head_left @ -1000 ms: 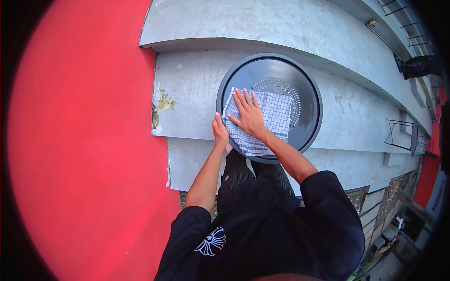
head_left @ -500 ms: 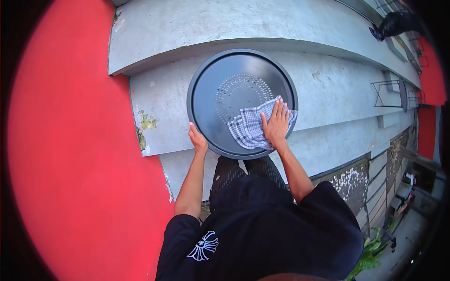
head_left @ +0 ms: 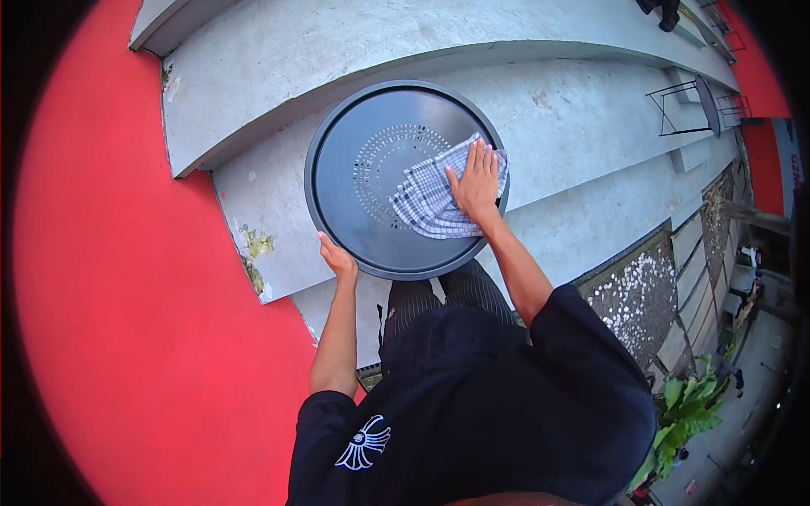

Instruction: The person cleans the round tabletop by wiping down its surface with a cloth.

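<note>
A round dark-grey metal tabletop (head_left: 346, 202) with a raised rim and rings of small punched holes is in front of my legs. My left hand (head_left: 339, 257) is closed on its near left rim, thumb along the edge and the other fingers mostly hidden below. On the right part of the surface lies a crumpled blue-and-white checked cloth (head_left: 430, 198). My right hand (head_left: 477, 181) rests flat on this cloth, fingers stretched out, pressing it against the metal near the right rim. Whatever supports the tabletop underneath is hidden.
Broad grey concrete steps (head_left: 574, 126) surround the tabletop. Red floor (head_left: 110, 278) borders them on the left. A similar round table (head_left: 707, 105) with thin black legs stands at the right. White pebbles (head_left: 637, 287) and a green plant (head_left: 688, 413) are at the lower right. Part of a person (head_left: 662, 13) shows at the top right.
The view has shifted and turned slightly, so the tabletop and both hands appear farther left and a bit higher. My right hand and the cloth keep nearly the same place on the tabletop.
</note>
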`<state>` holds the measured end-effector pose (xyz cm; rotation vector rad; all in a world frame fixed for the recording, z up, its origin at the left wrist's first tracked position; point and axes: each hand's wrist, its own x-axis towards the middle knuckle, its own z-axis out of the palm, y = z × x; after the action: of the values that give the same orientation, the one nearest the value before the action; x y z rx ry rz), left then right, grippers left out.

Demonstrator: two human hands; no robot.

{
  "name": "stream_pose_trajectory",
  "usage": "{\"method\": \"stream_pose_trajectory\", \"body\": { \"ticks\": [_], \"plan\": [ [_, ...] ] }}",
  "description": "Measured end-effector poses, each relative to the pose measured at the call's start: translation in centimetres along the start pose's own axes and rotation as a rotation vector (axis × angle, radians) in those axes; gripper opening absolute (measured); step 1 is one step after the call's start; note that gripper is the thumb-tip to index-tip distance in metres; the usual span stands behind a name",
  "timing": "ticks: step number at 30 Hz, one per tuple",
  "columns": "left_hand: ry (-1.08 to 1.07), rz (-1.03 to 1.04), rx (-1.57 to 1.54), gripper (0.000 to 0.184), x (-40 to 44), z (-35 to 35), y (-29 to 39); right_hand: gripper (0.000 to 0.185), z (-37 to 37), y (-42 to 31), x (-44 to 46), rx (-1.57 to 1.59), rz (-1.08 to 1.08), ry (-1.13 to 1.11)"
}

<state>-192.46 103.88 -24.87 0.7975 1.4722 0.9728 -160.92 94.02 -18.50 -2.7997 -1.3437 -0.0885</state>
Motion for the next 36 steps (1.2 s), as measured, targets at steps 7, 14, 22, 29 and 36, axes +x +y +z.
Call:
{"method": "stream_pose_trajectory", "body": {
  "ticks": [7, 14, 22, 29, 36],
  "plan": [
    [0.016, -0.041, 0.0, 0.076, 0.2, 0.4, 0.1, 0.093, -1.9, 0.3, -9.3, -0.158, -0.002, -0.163],
    [0.081, 0.037, -0.054, 0.066, -0.1, 0.8, -0.3, 0.092, 0.6, 2.3, 1.9, -0.13, -0.076, 0.024],
    [0.068, 0.029, -0.065, 0.067, -0.3, 0.7, -0.2, 0.085, 1.0, -3.0, 13.4, -0.181, -0.338, 0.045],
    [-0.015, 0.011, -0.071, 0.069, 0.7, -0.3, -1.4, 0.083, -0.3, 2.6, 7.6, -0.118, -0.314, 0.038],
    [0.08, 0.054, 0.022, 0.068, 0.4, 0.8, -1.1, 0.088, -1.3, 6.0, -3.5, -0.138, -0.165, -0.055]
  ]
}}
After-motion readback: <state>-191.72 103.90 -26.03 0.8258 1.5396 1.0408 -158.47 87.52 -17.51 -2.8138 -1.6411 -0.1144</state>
